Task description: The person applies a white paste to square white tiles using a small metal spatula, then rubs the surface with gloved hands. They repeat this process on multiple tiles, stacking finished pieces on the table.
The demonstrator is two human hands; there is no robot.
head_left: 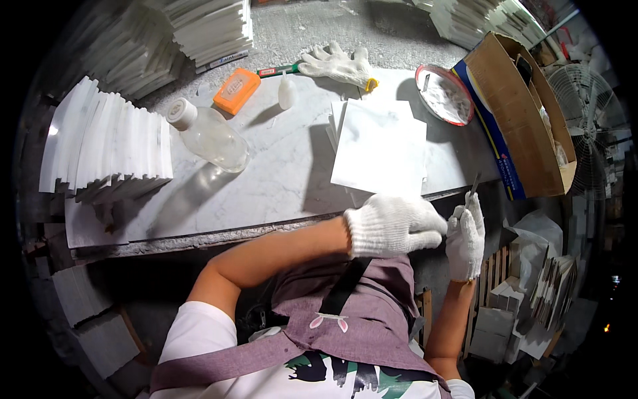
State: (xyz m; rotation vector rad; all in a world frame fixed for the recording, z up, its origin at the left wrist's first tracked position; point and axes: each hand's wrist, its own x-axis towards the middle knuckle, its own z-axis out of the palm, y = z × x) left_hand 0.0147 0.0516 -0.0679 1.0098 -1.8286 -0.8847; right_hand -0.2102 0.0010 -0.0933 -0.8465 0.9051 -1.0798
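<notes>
Both my hands wear white knit gloves and hover in front of the table's near edge. My left hand (399, 226) has its fingers bent together and reaches across towards the right one; whatever it may hold is hidden. Upright beside it, my right hand (465, 243) is closed on a thin, dark, narrow tool (474, 183) whose tip sticks up past the fingers. Just beyond the left hand lies a small stack of square white marble tiles (379, 146), its pieces slightly fanned out.
A marble slab (279, 179) tops the table. On it are a clear bottle (216, 139), an orange box (237, 91), a small bottle (286, 93), a spare glove (339, 66) and a red-rimmed bowl (469, 100). Tile stacks (106, 139) stand left, a cardboard box (515, 113) right.
</notes>
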